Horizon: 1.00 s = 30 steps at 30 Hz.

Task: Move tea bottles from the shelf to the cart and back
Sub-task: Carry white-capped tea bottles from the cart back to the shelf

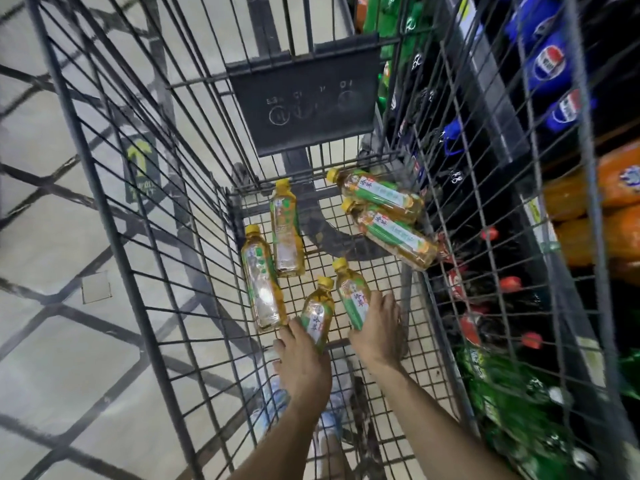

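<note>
Several tea bottles with yellow caps and green labels lie on the wire floor of the cart [398,327]. My left hand [303,358] grips the lower end of one bottle [317,311]. Just to its right, my right hand [379,327] holds the base of a second bottle [349,292]. Two more bottles [259,282] [285,232] lie at the left of the floor, caps pointing away. Another two [375,194] [393,237] lean against the cart's right wall.
The shelf [519,140] runs along the right, behind the cart's wire wall, stocked with blue Pepsi bottles [550,60], orange soda [606,188], red-capped bottles and green bottles [512,403]. A dark child-seat flap [304,98] hangs at the cart's far end. Tiled floor lies to the left.
</note>
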Available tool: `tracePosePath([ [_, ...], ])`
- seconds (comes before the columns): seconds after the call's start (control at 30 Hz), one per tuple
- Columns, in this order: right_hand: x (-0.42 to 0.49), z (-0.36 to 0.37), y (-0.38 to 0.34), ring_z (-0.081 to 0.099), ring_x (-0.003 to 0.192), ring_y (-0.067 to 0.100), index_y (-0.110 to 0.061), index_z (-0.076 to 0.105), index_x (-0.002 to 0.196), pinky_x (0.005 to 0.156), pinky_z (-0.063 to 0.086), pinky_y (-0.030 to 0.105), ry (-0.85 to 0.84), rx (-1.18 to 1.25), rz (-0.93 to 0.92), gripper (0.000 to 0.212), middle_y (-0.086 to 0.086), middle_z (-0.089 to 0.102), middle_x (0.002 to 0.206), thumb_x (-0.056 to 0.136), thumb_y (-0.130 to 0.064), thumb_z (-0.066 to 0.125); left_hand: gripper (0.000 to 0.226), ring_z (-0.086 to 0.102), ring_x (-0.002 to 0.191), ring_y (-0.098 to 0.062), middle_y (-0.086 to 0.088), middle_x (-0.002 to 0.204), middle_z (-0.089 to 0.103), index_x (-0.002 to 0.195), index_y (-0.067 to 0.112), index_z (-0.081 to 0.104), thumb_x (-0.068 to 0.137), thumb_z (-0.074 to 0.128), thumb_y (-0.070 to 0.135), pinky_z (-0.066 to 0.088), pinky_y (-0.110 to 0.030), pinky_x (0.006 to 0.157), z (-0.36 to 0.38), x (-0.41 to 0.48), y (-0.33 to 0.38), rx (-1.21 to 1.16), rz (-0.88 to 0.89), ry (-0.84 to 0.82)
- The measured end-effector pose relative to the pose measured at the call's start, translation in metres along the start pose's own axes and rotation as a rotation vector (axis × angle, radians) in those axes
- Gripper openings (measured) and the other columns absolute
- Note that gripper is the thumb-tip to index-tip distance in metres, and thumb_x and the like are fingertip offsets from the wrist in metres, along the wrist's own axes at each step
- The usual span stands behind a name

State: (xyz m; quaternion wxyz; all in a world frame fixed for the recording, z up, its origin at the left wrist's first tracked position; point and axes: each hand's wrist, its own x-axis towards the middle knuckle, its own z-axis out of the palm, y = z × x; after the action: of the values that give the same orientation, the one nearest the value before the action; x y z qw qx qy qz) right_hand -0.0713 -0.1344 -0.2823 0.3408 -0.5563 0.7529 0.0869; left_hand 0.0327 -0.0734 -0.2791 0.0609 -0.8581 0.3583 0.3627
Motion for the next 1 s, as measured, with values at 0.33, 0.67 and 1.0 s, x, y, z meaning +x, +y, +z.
tracePosePath([
  [0.33, -0.041, -0.046, 0.010, 0.066, 0.087, 0.017, -0.025, 0.048, 0.115, 0.075, 0.057, 0.039, 0.019, 0.491, 0.194, 0.065, -0.005, 0.064, 0.095, 0.066, -0.017, 0.091, 0.060, 0.068, 0.086, -0.018, 0.004, 0.101, 0.060, 0.117, 0.019, 0.040, 0.078, 0.082, 0.033, 0.061, -0.041, 0.078, -0.045, -0.031, 0.033, -0.383, 0.118, -0.171],
  [0.67, -0.145, -0.143, -0.033, 0.062, 0.081, 0.009, -0.021, 0.042, 0.124, 0.058, 0.043, 0.019, 0.228, 0.759, 0.185, 0.065, -0.004, 0.062, 0.098, 0.076, -0.010, 0.084, 0.060, 0.063, 0.071, -0.004, 0.011, 0.090, 0.059, 0.126, 0.016, 0.042, 0.081, 0.081, 0.020, 0.047, -0.015, 0.053, -0.166, -0.090, 0.054, -0.427, 0.467, -0.191],
  [1.0, -0.269, -0.204, -0.073, 0.067, 0.078, 0.001, -0.023, 0.050, 0.114, 0.071, 0.054, 0.027, 0.614, 1.003, 0.159, 0.062, -0.010, 0.069, 0.091, 0.068, -0.012, 0.090, 0.067, 0.060, 0.058, 0.001, 0.011, 0.084, 0.056, 0.133, 0.015, 0.041, 0.079, 0.082, 0.016, 0.039, -0.006, 0.038, -0.283, -0.172, 0.052, -0.440, 0.767, -0.270],
])
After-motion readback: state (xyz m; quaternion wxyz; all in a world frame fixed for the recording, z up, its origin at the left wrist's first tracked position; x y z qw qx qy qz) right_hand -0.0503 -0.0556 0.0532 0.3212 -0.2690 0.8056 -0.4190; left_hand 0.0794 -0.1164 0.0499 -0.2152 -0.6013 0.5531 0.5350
